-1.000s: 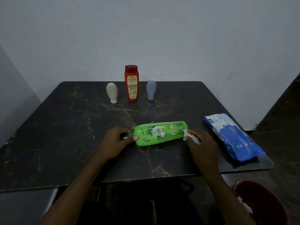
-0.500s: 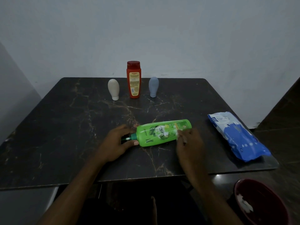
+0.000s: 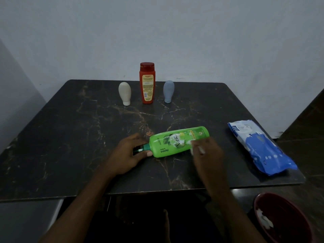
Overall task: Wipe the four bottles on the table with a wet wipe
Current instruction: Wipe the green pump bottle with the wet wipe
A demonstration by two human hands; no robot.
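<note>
Left hand (image 3: 128, 155) grips green Vatika bottle (image 3: 177, 142) neck, lying on tabletop (image 3: 70, 137); right hand (image 3: 208, 151) fingers pinch wet wipe (image 3: 196, 147) against it.

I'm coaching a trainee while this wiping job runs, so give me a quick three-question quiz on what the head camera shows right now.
1. Multiple choice: the green plastic shampoo bottle on the dark marbled table is
A) standing upright
B) lying on its side
C) standing upside down on its cap
2. True or false: the right hand holds the white wet wipe against the bottle.
3. Fill in: the left hand grips the bottle at its ___ end.

Key: 1 B; 2 true; 3 cap.
</note>
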